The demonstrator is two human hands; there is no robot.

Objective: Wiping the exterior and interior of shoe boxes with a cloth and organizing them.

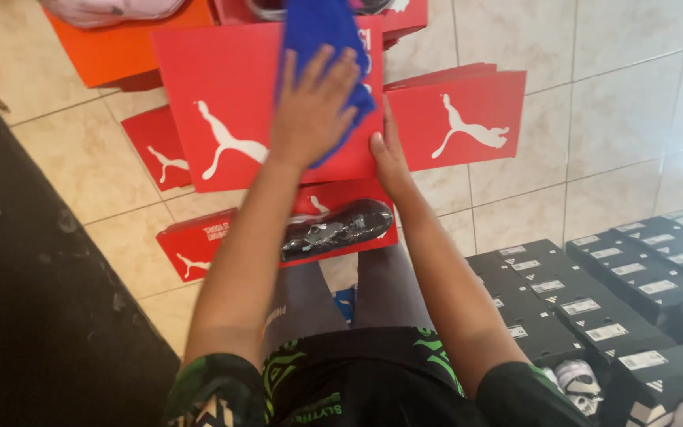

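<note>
The left hand (310, 111) lies palm-down with fingers (340, 67) spread apart, pressing a blue cloth (318, 28) flat onto the red box lid (223, 103). The right hand (389, 154) has its fingers together, gripping the lid's right edge, thumb on top. Both forearms stretch forward from the body. Below the lid an open red shoe box (199, 241) on the tiled floor (594, 103) holds a black shoe (337, 229). Black boxes (594, 308) are stacked to the right.

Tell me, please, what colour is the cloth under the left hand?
Blue; the cloth shows clearly in the head view.
</note>
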